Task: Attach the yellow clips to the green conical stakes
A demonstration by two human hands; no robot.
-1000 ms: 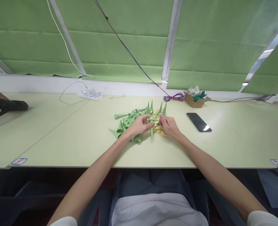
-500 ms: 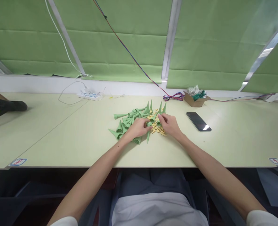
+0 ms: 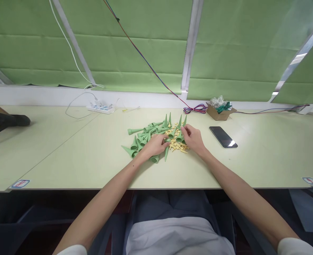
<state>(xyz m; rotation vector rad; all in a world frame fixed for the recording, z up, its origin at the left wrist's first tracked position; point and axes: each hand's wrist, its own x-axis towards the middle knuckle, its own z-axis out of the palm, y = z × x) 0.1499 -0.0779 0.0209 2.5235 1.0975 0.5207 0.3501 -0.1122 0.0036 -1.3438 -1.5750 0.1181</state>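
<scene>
My left hand (image 3: 156,144) is closed on a green plastic spike (image 3: 166,154), whose tapered tip points toward me and whose wide end lies at the thumb and fingers. My right hand (image 3: 194,137) is pinched at the right side of the pile; whatever is between its fingertips is too small or hidden to tell. Under and between the hands lie small yellow plastic pieces (image 3: 178,146). More hollow green spikes (image 3: 133,143) are heaped to the left, partly behind my left hand. Several spikes (image 3: 179,122) stand tip-up at the back.
A black phone (image 3: 223,137) lies right of my right hand. Behind it stands a small cardboard box (image 3: 220,113) with clear plastic and green material inside. Coiled wires (image 3: 196,109) and a white power strip (image 3: 101,107) are along the back edge. A black object (image 3: 13,120) sits far left.
My right hand has shifted slightly right and away from my left hand, its fingertips leaving the held spike's area. My left hand keeps its hold on the spike in about the same place.
</scene>
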